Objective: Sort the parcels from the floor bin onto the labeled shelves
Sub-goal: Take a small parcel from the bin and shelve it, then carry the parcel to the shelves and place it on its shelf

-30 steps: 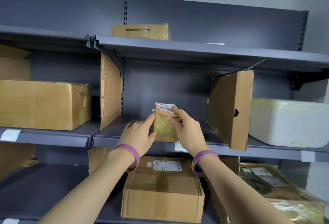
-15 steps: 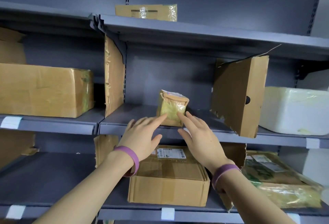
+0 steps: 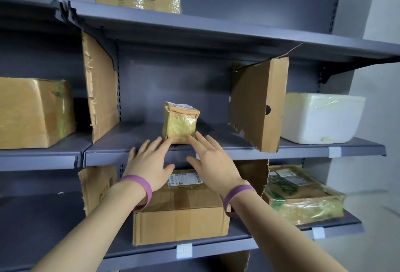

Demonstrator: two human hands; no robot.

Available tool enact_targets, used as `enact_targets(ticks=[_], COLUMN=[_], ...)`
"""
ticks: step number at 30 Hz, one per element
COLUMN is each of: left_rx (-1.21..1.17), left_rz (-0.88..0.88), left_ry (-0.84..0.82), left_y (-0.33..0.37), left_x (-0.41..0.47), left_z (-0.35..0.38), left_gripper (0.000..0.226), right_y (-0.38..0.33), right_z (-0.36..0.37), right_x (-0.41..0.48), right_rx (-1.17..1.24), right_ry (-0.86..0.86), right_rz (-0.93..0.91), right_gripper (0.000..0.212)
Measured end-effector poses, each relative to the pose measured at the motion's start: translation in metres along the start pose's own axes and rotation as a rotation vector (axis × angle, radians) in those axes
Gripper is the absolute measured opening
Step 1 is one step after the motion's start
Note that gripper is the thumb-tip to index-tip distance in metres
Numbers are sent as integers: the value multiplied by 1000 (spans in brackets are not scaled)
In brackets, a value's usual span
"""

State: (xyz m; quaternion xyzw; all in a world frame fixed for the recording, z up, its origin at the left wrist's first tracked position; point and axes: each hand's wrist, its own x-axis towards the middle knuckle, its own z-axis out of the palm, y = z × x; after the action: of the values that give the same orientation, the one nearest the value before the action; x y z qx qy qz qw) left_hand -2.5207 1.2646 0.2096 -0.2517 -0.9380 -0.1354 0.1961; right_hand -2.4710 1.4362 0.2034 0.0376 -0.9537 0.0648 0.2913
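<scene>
A small tape-wrapped brown parcel (image 3: 180,124) with a printed label on top stands upright on the middle shelf (image 3: 134,156), between two cardboard dividers. My left hand (image 3: 149,163) is just in front of it, fingers straight and spread, fingertips near the parcel's lower left corner. My right hand (image 3: 213,163) is spread the same way, with its fingertips at the parcel's lower right edge. Neither hand holds anything. Both wrists wear purple bands.
Cardboard dividers (image 3: 100,85) (image 3: 259,105) bound the bay. A large brown box (image 3: 34,111) sits to the left and a white foam box (image 3: 320,118) to the right. On the shelf below lie a labelled carton (image 3: 179,215) and a plastic-wrapped parcel (image 3: 303,193). A flat box (image 3: 138,0) is on top.
One second ago both hands gripped the small parcel at the shelf's front. The parcel now stands further back on the shelf, and both hands have let go and drawn back, fingers spread.
</scene>
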Motion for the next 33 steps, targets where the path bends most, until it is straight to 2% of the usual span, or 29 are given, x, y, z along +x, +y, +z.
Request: enact_targets(ticks=[4,7,10,16,26,30,33], left_rx=[-192,-373,-551,-702,-784,-777,-737], left_rz=[68,101,99,121,564,666,750], left_ry=[144,138,18,-394,-690,-853,-904], left_y=[23,50,80,187,426,493,534], left_x=[-27,-61,-106,-196,-358,-420,-451], left_z=[4,22,55,117,131,141,153], left_gripper=[64,58,58,60,60,60,60], right_y=[1,12,31,79,120,119,120], right_z=[-9,-15,-19,-34,-155,-197,-217], right_x=[-37,-95,-175,-351,-623,-718,-770], right_rx=[61,93,146,105,22,1,-17], right_ry=[28,41,27,-142,-47,8,27], right_rz=[19,66,206,602,1081,1274,1400], right_gripper=[54,55,55,64,66,66,67])
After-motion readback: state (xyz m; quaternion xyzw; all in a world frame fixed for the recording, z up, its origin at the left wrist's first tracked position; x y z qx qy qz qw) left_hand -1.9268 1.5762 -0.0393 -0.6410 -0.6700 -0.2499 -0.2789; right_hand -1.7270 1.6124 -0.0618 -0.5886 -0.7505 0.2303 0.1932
